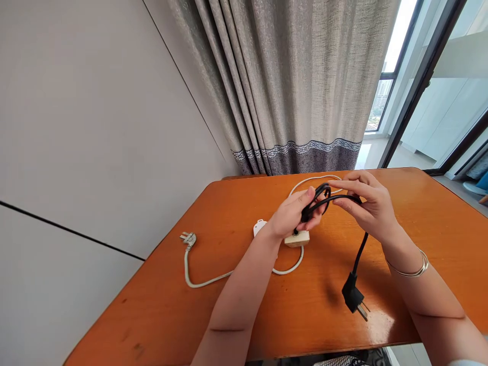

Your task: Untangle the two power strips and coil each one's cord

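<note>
My left hand (pixel 295 213) is closed around a looped bundle of black power cord (pixel 324 192), raised over the table. Pinched between the thumb and fingers of my right hand (pixel 366 201) is a stretch of the same cord. From there the cord's free end hangs down to a black plug (pixel 354 294) with its metal prongs pointing downward. Below and partly behind my left hand lies a white power strip (pixel 297 239), much of it hidden by the hand and forearm. Its white cord (pixel 208 282) runs left to a white plug (pixel 188 239).
The orange-brown wooden table (pixel 160 315) has a rounded far edge. Another thin white cable (pixel 316 178) curves behind my hands. A grey curtain (pixel 305 81) hangs beyond the table, a pale wall (pixel 87 112) stands at left, and a glass sliding door (pixel 427 86) is at right.
</note>
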Demonstrator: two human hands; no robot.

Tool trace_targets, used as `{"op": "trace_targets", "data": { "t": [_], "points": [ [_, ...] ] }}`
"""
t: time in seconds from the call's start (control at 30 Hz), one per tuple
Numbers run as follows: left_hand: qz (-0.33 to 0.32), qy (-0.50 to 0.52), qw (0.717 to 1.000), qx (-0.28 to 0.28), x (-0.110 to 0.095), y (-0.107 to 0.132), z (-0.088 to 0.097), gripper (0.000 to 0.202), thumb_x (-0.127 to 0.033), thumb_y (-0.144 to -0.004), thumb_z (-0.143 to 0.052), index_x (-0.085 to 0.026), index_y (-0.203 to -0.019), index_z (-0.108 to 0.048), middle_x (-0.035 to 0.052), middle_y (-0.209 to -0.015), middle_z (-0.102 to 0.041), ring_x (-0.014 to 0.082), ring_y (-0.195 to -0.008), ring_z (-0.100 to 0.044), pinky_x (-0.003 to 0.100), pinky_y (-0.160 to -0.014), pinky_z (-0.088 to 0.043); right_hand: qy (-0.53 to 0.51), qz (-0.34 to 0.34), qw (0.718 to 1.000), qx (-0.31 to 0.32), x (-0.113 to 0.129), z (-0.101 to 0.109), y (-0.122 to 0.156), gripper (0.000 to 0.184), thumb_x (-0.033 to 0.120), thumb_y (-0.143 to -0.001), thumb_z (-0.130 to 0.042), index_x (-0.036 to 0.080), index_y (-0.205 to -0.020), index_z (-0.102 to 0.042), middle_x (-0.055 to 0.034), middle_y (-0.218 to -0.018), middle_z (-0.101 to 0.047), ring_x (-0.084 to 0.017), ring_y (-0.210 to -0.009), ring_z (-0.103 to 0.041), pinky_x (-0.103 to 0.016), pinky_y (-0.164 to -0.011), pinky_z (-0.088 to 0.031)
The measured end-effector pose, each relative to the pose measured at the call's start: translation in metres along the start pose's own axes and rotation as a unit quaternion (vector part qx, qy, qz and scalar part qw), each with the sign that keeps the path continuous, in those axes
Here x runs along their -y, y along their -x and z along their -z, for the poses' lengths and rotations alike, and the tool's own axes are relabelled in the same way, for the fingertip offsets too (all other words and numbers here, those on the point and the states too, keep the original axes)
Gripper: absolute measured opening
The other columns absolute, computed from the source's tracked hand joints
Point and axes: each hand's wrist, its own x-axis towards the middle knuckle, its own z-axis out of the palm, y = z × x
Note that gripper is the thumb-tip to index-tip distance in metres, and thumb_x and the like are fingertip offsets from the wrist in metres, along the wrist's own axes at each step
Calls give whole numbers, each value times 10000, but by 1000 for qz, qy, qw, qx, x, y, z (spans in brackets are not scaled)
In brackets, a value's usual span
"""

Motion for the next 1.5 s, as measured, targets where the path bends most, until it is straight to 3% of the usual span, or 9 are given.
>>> {"op": "trace_targets", "data": {
  "t": [0.2,0.33,0.53,0.67,0.8,0.93,1.13,1.33,1.5],
  "points": [
    [14,85,991,102,5,-1,-1,538,-708,-790,-623,-193,-719,-486,-95,-398,-320,36,-312,-169,175,-326,-115,-30,-49,998,4,-15,-1,-5,264,491,-883,-666,279,-946,-811,-62,-857,-685,-181,-778,-619,-352,-724,-532],
    [18,140,983,117,4,-2,0,466,-568,-816,-688,-201,-694,-428,-125,-416,-232,20,-319,-102,161,-330,-87,-85,-68,994,17,-18,-5,-6,251,454,-859,-694,250,-966,-795,-57,-857,-694,-169,-773,-612,-318,-671,-512],
    [42,118,985,121,2,0,-2,481,-587,-835,-656,-204,-676,-414,-117,-410,-232,25,-316,-99,158,-325,-87,-132,-128,983,17,-19,-8,-6,269,468,-795,-744,200,-770,-745,-21,-689,-660,-131,-612,-529,-279,-558,-433],
    [33,131,983,123,3,0,-3,497,-587,-830,-660,-210,-655,-389,-113,-394,-236,32,-303,-110,168,-322,-94,-197,-119,970,71,-24,-6,-8,331,533,-820,-699,214,-856,-779,-29,-738,-669,-119,-602,-507,-268,-541,-417],
    [3,189,980,59,2,1,-3,497,-552,-912,-562,-217,-645,-310,-124,-385,-167,33,-286,-91,174,-341,-130,-262,-181,942,105,-33,-14,-8,486,626,-871,-586,192,-1007,-759,-44,-811,-687,-98,-543,-456,-251,-481,-399],
    [-55,255,964,-49,-5,4,-6,485,-520,-1008,-385,-213,-653,-261,-120,-396,-133,39,-287,-65,173,-352,-154,-256,-202,937,124,-43,-33,-4,466,547,-950,-484,171,-1151,-670,-47,-855,-684,-119,-630,-552,-270,-602,-505],
    [-127,264,940,-177,-16,8,-15,501,-541,-1008,-403,-210,-659,-264,-106,-406,-172,53,-296,-158,180,-377,-229,-80,-174,943,271,-40,-53,8,273,248,-942,-463,163,-1189,-542,-49,-881,-662,-171,-788,-619,-328,-756,-524],
    [-186,228,920,-257,-16,1,-13,502,-531,-998,-451,-203,-653,-292,-88,-407,-264,52,-321,-232,175,-374,-237,94,-171,913,358,-18,-56,11,385,166,-936,-466,135,-1320,-469,-84,-914,-703,-184,-748,-632,-273,-660,-451],
    [-252,193,904,-288,-11,-6,-4,506,-530,-973,-510,-197,-639,-328,-85,-389,-302,49,-316,-254,174,-365,-231,202,-139,900,360,-11,-55,15,606,184,-932,-486,62,-1501,-316,-160,-1105,-696,-239,-920,-669,-322,-765,-482]
  ]
}}
